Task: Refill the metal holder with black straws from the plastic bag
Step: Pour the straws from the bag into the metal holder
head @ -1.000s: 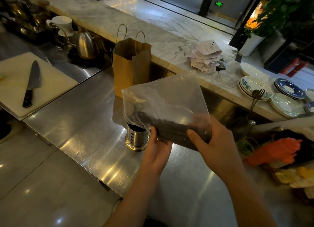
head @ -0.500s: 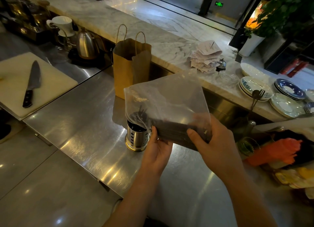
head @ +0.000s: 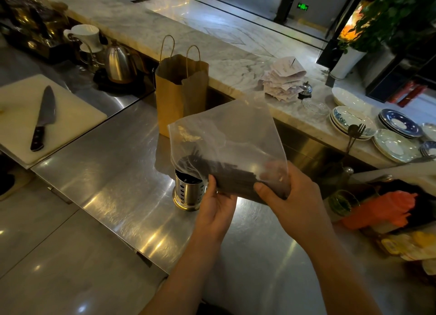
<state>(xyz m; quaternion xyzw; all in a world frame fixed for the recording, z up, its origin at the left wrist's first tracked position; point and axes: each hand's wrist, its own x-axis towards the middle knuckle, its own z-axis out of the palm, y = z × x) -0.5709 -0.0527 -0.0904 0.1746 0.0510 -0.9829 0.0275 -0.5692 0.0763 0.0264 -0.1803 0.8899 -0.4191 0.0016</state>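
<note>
A clear plastic bag (head: 226, 135) is held just above the steel counter, tilted down to the left. Inside it lies a bundle of black straws (head: 226, 173), their left ends fanned out over the mouth of the metal holder (head: 188, 193). The holder is a short perforated steel cup standing on the counter, with dark straws showing inside it. My left hand (head: 215, 210) grips the bag's lower edge from below, right beside the holder. The bag's right end, with the straws in it, is pinched in my right hand (head: 290, 196).
A brown paper bag (head: 180, 90) stands just behind the holder. A white cutting board (head: 70, 116) with a knife (head: 43, 118) lies far left, a kettle (head: 119, 64) behind it. Stacked plates (head: 387, 135) and receipts sit on the marble ledge; orange items crowd the right.
The bag has tipped slightly further to the left and the straws' ends have slid down over the holder's mouth. Both hands keep their grip.
</note>
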